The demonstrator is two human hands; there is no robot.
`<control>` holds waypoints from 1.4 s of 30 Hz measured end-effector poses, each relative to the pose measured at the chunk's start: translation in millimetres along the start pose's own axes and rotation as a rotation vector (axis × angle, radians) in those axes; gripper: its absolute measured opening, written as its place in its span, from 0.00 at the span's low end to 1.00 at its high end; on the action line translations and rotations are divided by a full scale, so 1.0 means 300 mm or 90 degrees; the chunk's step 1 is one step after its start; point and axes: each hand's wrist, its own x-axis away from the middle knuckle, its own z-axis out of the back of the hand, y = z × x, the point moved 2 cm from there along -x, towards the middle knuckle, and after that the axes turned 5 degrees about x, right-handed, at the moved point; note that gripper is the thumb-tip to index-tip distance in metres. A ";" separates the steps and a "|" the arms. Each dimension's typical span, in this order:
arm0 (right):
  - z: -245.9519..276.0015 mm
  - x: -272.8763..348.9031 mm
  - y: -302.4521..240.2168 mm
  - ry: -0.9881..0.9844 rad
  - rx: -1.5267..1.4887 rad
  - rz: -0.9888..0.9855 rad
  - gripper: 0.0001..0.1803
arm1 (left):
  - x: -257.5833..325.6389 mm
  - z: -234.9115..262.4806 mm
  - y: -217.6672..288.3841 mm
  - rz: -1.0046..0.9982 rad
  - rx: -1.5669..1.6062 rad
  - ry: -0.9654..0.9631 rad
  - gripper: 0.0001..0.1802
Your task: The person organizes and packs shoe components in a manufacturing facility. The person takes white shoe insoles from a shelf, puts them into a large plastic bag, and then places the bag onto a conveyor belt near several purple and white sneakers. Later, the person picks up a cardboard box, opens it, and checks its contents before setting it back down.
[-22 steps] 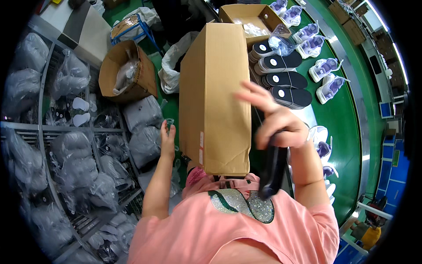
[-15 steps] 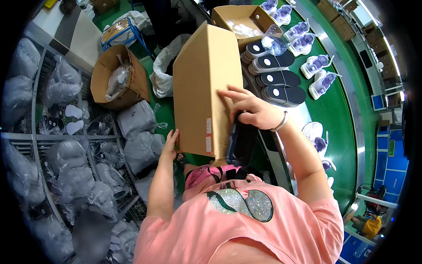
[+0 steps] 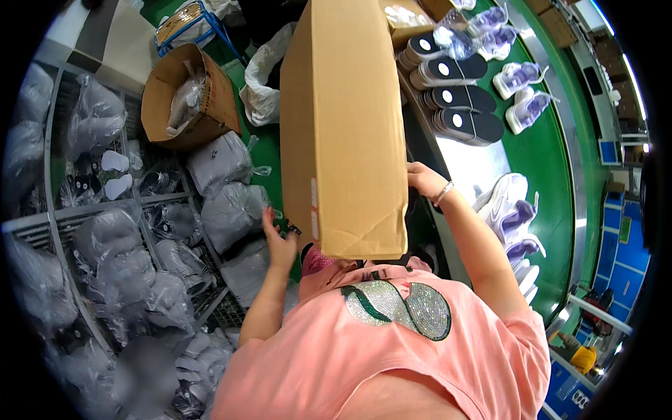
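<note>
A tall brown cardboard box stands upright close in front of me, its narrow side facing me. By its lower left edge is my left hand, fingers stretched and apart, with no object seen in it. My right hand is at the box's right side, fingers bent against the edge; the fingertips are hidden behind the cardboard. A white-and-red label shows on the box's left face.
Right of the box, bundled black insoles lie on a bench beside a green conveyor carrying white-and-lilac shoes. On the left are a metal rack of plastic-bagged goods, an open carton and a white sack.
The box has come nearer and turned, its narrow side now facing me. My right hand has gone from its front to its right side. The dark object under that hand no longer shows.
</note>
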 end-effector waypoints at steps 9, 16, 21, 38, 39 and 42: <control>-0.197 -0.156 0.354 -0.014 0.204 0.025 0.17 | -0.038 -0.218 0.053 -0.217 -0.178 0.165 0.46; -0.197 -0.169 0.209 -0.087 0.389 -0.055 0.15 | -0.101 -0.106 0.199 -0.244 -0.053 0.303 0.41; -0.198 -0.180 0.238 -0.063 0.337 -0.034 0.15 | -0.074 0.032 0.116 -0.195 -0.141 0.148 0.31; 0.091 0.068 0.334 0.043 0.293 -0.071 0.13 | 0.073 -0.090 -0.012 -0.430 -0.538 -0.015 0.28; 0.114 0.123 0.337 0.162 0.284 -0.087 0.15 | 0.071 -0.093 0.006 -0.431 -0.577 -0.022 0.28; 0.159 0.231 0.197 0.242 0.182 -0.082 0.12 | 0.071 -0.102 0.023 -0.435 -0.568 -0.041 0.28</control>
